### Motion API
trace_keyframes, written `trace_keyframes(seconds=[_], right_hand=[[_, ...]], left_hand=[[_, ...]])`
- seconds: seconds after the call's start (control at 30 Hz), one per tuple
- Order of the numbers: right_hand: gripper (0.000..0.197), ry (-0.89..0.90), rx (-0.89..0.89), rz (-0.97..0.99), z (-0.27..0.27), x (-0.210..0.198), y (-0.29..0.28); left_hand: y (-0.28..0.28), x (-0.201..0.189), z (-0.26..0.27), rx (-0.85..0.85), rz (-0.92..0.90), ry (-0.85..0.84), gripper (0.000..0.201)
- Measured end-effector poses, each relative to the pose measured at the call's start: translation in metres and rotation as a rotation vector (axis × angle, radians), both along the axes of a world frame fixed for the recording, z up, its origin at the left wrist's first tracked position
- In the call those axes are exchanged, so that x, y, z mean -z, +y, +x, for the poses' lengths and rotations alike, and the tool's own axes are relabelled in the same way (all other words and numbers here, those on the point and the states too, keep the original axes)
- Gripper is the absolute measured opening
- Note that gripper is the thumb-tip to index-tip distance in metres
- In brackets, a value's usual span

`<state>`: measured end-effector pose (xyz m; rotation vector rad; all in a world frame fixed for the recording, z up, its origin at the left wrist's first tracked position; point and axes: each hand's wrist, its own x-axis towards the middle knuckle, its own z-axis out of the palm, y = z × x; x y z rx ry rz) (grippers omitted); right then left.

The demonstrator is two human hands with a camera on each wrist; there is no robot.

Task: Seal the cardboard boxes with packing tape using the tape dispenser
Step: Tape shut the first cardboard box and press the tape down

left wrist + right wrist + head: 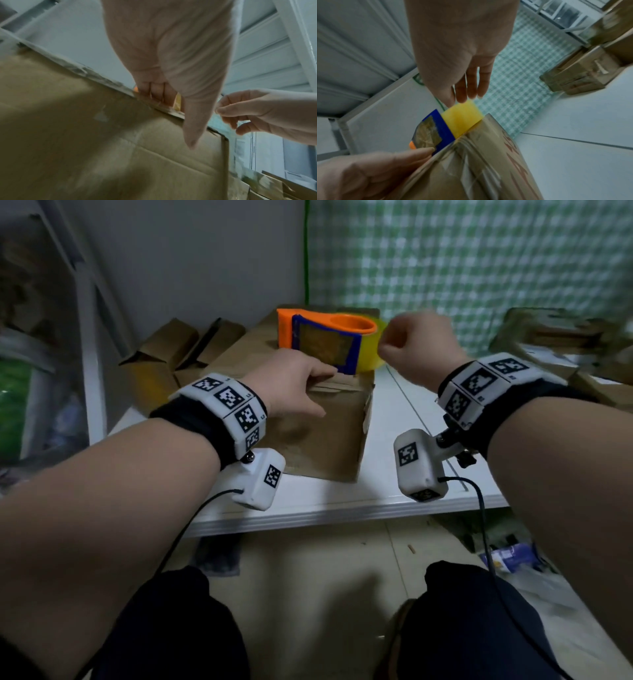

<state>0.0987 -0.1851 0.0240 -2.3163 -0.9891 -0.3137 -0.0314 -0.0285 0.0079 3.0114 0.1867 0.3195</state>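
A brown cardboard box (325,433) stands on the white table (394,491). On its top lies the orange tape dispenser (322,337) with a blue plate and a yellow tape roll (368,350). My left hand (294,385) rests on the box's near top edge, fingers straight on the lid and thumb (193,128) down the front face. My right hand (418,344) hovers at the roll (462,119). Its thumb and forefinger (221,111) pinch together there, seemingly on the clear tape end, which is hard to make out.
Open and flattened cartons (178,350) lie at the table's back left. More taped boxes (555,337) are stacked at the right. A green chequered cloth (479,251) hangs behind. A white metal frame (92,371) stands at the left. Scraps litter the floor (513,556).
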Motion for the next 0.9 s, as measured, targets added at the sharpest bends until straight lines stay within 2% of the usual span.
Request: trace_keyframes(seconds=[0.1,0.27,0.4,0.47,0.6,0.9], right_hand=[[0.009,0.111,-0.013,-0.090,-0.002,0.009,-0.017],[0.054,0.130,-0.101,-0.277,-0.007,0.024,-0.025],[0.069,0.044,-0.142,-0.390,-0.009,0.032,-0.015],[0.067,-0.041,-0.152,-0.445,-0.010,0.035,-0.009],[0.049,-0.145,-0.142,-0.491,-0.011,0.035,-0.003],[0.052,-0.246,-0.125,-0.582,-0.010,0.038,0.003]], left_hand=[[-0.012,0.003,0.003,0.017,0.064,-0.093,0.058],[-0.024,0.010,0.010,0.064,0.088,-0.146,0.037],[-0.028,0.011,0.012,0.095,0.065,-0.154,0.030],[-0.028,0.010,0.011,0.109,0.065,-0.152,0.030],[-0.030,0.013,0.011,0.114,0.093,-0.151,0.033],[-0.031,0.014,0.015,0.083,0.143,-0.155,0.034]])
